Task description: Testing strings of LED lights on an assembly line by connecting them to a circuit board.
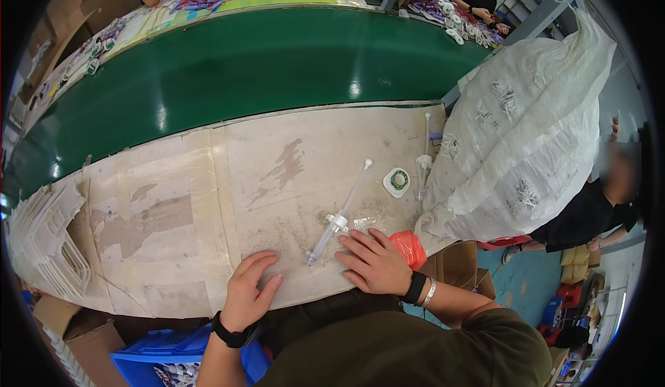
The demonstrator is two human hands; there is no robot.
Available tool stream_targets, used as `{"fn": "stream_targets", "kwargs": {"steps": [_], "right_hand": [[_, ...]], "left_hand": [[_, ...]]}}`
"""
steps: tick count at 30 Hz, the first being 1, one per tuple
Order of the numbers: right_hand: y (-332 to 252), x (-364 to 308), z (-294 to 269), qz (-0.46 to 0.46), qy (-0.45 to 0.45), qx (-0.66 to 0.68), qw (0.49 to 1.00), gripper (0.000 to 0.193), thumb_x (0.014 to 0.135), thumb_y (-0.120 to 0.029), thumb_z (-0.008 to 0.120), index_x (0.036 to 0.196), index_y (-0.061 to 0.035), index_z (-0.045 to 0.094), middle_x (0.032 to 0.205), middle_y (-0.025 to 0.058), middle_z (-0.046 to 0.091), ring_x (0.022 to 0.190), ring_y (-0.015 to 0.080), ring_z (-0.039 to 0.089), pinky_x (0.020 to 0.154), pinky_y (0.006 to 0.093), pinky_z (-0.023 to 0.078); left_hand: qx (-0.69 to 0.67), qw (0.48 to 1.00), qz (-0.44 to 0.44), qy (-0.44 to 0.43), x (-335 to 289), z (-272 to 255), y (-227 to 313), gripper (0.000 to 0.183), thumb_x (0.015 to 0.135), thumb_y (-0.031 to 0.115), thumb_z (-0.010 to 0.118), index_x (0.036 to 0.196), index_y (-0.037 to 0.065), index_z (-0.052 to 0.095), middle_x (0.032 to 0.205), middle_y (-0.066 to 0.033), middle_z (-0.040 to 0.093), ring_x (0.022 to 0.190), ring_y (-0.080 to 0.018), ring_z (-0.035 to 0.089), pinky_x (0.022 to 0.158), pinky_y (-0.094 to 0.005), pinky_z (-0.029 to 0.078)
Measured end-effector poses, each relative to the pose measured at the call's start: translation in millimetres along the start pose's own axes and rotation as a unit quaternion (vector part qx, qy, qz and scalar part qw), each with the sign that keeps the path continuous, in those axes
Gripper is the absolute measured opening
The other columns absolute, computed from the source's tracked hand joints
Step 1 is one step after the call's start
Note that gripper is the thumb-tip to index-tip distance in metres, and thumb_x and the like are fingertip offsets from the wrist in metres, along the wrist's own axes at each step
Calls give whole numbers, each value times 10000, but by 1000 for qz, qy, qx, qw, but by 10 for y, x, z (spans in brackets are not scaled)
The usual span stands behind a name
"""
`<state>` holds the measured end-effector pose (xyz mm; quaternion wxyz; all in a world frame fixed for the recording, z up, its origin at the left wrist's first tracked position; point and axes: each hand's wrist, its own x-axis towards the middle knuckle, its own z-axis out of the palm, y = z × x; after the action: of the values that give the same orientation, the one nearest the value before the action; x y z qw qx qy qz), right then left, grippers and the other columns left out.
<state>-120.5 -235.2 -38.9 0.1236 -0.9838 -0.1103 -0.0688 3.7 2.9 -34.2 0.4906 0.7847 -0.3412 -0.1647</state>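
On the worn work table (263,172) lies a white plastic rod-like part (337,222), with a clear tube, a small ball at its far end and a winged collar midway. My right hand (372,262) rests on the table just right of its near end, fingers spread and holding nothing. At the table's near edge my left hand (253,291) lies with thumb and fingers apart, also holding nothing. Beyond my right hand sits a small white square piece with a green ring (397,182). A crumpled orange-red plastic bag (409,248) lies beside that hand.
A bulging white woven sack (519,137) stands at the right, with a similar white rod part (424,158) beside it. White plastic frames (52,241) are stacked at the left. Beyond runs a green conveyor belt (263,68). A blue bin (152,352) stands below; other people work nearby.
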Motion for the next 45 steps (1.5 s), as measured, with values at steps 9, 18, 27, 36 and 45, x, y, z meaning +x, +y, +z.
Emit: {"fn": "stream_targets", "kwargs": {"steps": [9, 18, 27, 36, 45], "right_hand": [[-8, 15, -21, -1, -1, 2, 1000, 334, 747, -262, 604, 1049, -132, 549, 1209, 74, 473, 1124, 245, 430, 915, 428, 334], [-19, 16, -23, 2, -3, 10, 1000, 334, 736, -256, 610, 1039, -129, 554, 1200, 78, 478, 1105, 247, 439, 911, 428, 336], [-20, 21, -31, 2, 4, 6, 1000, 359, 706, -246, 635, 1036, -127, 560, 1201, 77, 481, 1103, 258, 445, 912, 437, 339], [-34, 12, -44, 0, 6, 0, 1000, 313, 750, -264, 601, 1028, -127, 559, 1175, 75, 494, 1083, 238, 455, 903, 416, 340], [-37, 26, -48, -6, 11, -10, 1000, 307, 750, -269, 598, 1020, -128, 561, 1172, 78, 495, 1081, 241, 456, 904, 415, 340]], "left_hand": [[5, 1000, 6, 6, -4, 5, -11, 275, 732, 74, 618, 995, 7, 568, 1040, -148, 554, 955, -298, 541, 810, -323, 439], [0, 1000, -2, 3, -17, -5, 11, 273, 738, 68, 610, 998, 3, 561, 1050, -152, 549, 963, -296, 539, 817, -319, 436], [-16, 1000, -14, -2, -4, -13, 40, 268, 750, 68, 603, 1001, -9, 553, 1050, -157, 549, 980, -295, 535, 833, -319, 429], [-4, 1000, 3, -1, -22, -4, 19, 259, 752, 69, 604, 994, -10, 556, 1050, -151, 552, 985, -291, 533, 840, -318, 425], [4, 1000, 10, -2, -18, -10, 8, 260, 745, 68, 611, 990, -4, 560, 1044, -148, 555, 979, -289, 536, 834, -316, 428]]}}
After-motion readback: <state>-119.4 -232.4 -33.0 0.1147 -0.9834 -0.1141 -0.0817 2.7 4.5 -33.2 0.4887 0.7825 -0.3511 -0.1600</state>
